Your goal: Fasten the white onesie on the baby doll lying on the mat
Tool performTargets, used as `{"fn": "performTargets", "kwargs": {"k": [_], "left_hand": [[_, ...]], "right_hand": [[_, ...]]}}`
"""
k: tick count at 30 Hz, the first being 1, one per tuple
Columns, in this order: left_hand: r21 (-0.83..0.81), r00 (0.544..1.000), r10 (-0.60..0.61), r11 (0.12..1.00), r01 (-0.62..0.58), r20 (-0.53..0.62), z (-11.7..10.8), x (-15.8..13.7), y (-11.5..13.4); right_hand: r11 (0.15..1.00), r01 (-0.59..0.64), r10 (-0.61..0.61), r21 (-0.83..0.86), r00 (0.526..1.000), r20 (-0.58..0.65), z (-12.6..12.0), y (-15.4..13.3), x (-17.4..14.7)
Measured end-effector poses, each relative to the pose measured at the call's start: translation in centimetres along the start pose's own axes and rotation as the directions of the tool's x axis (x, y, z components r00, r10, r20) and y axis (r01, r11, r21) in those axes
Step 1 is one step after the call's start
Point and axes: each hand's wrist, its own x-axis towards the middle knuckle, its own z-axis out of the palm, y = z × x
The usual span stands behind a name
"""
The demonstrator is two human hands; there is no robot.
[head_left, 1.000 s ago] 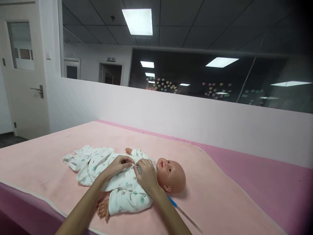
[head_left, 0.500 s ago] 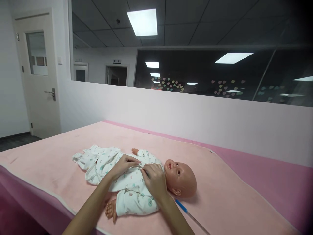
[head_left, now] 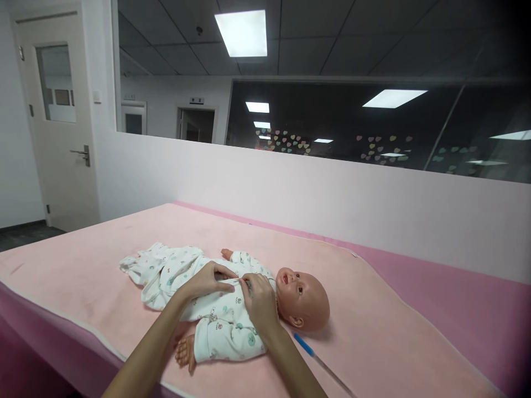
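The left hand (head_left: 206, 281) and the right hand (head_left: 260, 302) both pinch the front of the white printed romper (head_left: 215, 309) at the chest of the baby doll (head_left: 305, 298). The doll lies on its back on a pink blanket (head_left: 373, 331) that covers the counter (head_left: 477, 309). A blue pen (head_left: 319, 362) lies just beside the doll's head.

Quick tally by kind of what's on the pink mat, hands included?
Baby doll: 1
Printed white romper, on the doll: 1
Blue-tipped pen, beside the doll's head: 1
Hands, left hand and right hand, both pinching the romper's front at the chest: 2
Total: 5
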Motion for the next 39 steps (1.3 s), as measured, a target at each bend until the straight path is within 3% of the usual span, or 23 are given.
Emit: {"fn": "performTargets", "kwargs": {"k": [8, 17, 26, 35, 37, 39], "left_hand": [[0.063, 0.995, 0.088, 0.994, -0.09, 0.04, -0.3, -0.1, -0.3], [0.041, 0.999, 0.025, 0.999, -0.024, -0.03, 0.0, -0.1, -0.5], [-0.004, 0.998, 0.054, 0.999, -0.054, -0.015, 0.0, -0.2, -0.1], [-0.215, 0.999, 0.036, 0.976, -0.027, 0.036, 0.4, 0.2, -0.4], [-0.186, 0.999, 0.036, 0.982, -0.035, 0.004, 0.6, 0.2, -0.6], [-0.054, 0.996, 0.062, 0.996, -0.066, -0.068, 0.7, 0.2, -0.7]], "right_hand": [[1.0, -0.001, 0.001, -0.023, 1.0, -0.009, 0.0, -0.2, -0.3], [0.997, -0.077, 0.077, 0.02, 0.997, 0.018, 0.0, -0.4, 0.1], [0.991, -0.128, 0.126, 0.043, 0.99, 0.058, 0.1, -0.7, 0.2], [0.993, -0.066, 0.062, 0.094, 0.997, 0.047, -0.5, -1.0, 0.3], [0.994, -0.061, 0.054, 0.092, 0.996, 0.072, -0.6, -1.1, 0.3], [0.993, -0.076, 0.069, 0.09, 0.994, 0.087, -0.6, -1.1, 0.4]]}}
